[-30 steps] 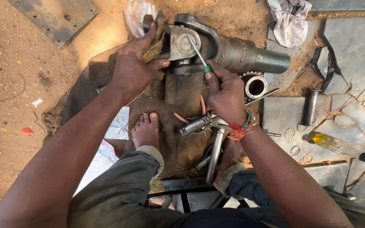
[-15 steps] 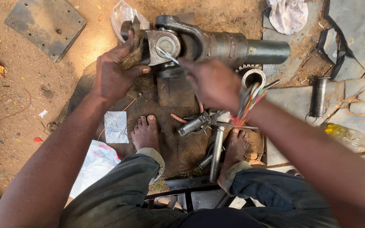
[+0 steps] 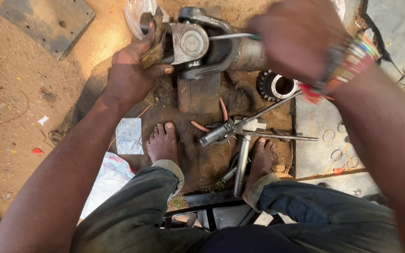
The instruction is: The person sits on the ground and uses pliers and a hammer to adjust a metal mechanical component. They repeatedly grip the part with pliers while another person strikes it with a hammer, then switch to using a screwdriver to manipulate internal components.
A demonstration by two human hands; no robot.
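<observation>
Raised since a moment ago, right hand (image 3: 296,40) now grips a thin tool (image 3: 233,36) at the yoke (image 3: 198,44), which rests on a block over sacking; left hand (image 3: 134,70) clenches a rag (image 3: 155,44) against it.

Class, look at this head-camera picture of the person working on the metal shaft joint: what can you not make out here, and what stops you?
- Right hand: motion-blurred; its grip on the thin tool is unclear.
- Shaft: its far end is hidden behind the right hand.
- Left hand: a dirty rag hides where it meets the yoke.
- Gear: its upper part is covered by the right wrist.
</observation>
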